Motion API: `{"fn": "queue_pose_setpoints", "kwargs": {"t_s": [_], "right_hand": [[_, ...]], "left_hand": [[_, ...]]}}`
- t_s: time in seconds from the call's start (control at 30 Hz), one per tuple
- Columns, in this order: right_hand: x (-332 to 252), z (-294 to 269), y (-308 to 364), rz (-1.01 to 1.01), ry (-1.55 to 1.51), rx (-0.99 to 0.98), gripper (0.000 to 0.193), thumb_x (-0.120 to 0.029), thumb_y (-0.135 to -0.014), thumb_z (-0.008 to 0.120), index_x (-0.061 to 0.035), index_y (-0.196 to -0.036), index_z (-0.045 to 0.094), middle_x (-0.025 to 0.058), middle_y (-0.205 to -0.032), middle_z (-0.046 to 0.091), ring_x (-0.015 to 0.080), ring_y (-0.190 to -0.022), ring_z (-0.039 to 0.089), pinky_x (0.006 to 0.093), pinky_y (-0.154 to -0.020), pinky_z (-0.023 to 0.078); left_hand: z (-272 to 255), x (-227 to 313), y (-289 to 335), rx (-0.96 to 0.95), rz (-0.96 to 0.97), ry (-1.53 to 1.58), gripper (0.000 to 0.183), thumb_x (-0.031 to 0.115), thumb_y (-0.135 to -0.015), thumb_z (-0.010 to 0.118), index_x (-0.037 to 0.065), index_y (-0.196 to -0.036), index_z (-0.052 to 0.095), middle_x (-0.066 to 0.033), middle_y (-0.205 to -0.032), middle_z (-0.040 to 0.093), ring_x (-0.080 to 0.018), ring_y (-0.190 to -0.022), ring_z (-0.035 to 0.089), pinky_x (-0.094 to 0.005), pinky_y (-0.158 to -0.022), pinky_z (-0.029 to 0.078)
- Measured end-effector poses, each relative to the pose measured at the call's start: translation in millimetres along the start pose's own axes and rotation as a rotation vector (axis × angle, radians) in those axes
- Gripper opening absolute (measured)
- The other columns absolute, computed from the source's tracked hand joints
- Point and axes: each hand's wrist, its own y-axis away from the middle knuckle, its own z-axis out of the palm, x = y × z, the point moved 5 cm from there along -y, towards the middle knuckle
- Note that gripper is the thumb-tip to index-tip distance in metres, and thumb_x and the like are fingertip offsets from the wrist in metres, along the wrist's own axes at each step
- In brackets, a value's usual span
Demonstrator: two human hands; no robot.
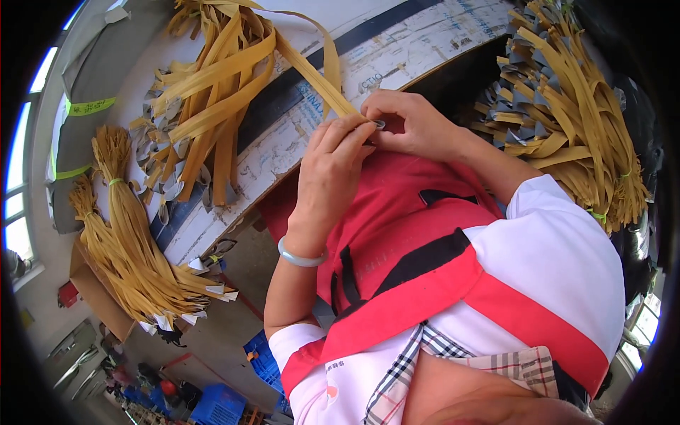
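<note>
2 hands meeting at table edge: left hand (327, 173) and right hand (411, 124) pinching end of yellow strap (312, 71) with small grey clip (380, 125). Probably light, limp, slightly slick; best gripped near clipped end. Loose strap pile (205, 106) lying on table (425, 42), tied bundles (127, 234) further left.

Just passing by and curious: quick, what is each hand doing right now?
Left hand: fingers pinched shut on the yellow strip.
Right hand: fingers closed on the same strip's end.
</note>
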Motion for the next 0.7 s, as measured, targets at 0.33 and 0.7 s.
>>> {"fn": "queue_pose_setpoints", "kwargs": {"t_s": [0.33, 0.7], "right_hand": [[-6, 23, -23, 0.178, -0.742, -0.188, 0.013, -0.004, -0.090, 0.066, -0.0027, -0.100, 0.058, 0.0055, -0.099, 0.060, 0.0113, -0.078, 0.063, 0.0242, -0.070, 0.053], [-10, 19, -48, 0.173, -0.659, -0.346, 0.009, -0.006, -0.092, 0.067, -0.0020, -0.093, 0.059, 0.0055, -0.087, 0.067, 0.0123, -0.078, 0.066, 0.0228, -0.067, 0.054]], "left_hand": [[-20, -38, 10, 0.114, -0.170, 0.288, 0.019, -0.007, -0.072, 0.073, 0.001, -0.086, 0.065, -0.0081, -0.086, 0.066, -0.0232, -0.080, 0.062, -0.0296, -0.074, 0.049], [-14, -65, 18, 0.023, -0.614, 1.020, 0.013, -0.006, -0.087, 0.067, -0.001, -0.097, 0.061, -0.0013, -0.089, 0.065, -0.0079, -0.086, 0.060, -0.0216, -0.075, 0.049]]}}
